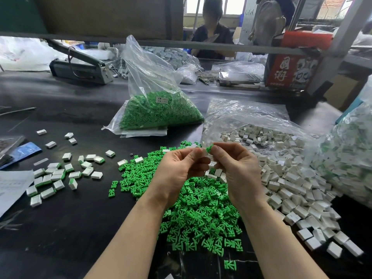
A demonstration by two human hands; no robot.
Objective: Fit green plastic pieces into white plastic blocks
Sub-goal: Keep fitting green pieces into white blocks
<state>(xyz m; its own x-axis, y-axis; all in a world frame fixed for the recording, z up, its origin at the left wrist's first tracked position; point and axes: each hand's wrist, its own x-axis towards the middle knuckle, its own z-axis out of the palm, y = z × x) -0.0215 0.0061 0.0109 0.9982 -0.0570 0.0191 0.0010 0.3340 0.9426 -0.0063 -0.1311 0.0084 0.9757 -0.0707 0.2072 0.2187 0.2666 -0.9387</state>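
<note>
1. My left hand [182, 166] pinches a white block [203, 151] at its fingertips.
2. My right hand [234, 164] pinches a green piece [210, 147] against that block.
3. Both meet above the green pile [199, 210] on the black table [70, 228].

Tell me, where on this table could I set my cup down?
Bare black table lies near left, between the finished blocks and the green pile. More lies behind them, left of the green bag. The right side is crowded with white blocks.
</note>
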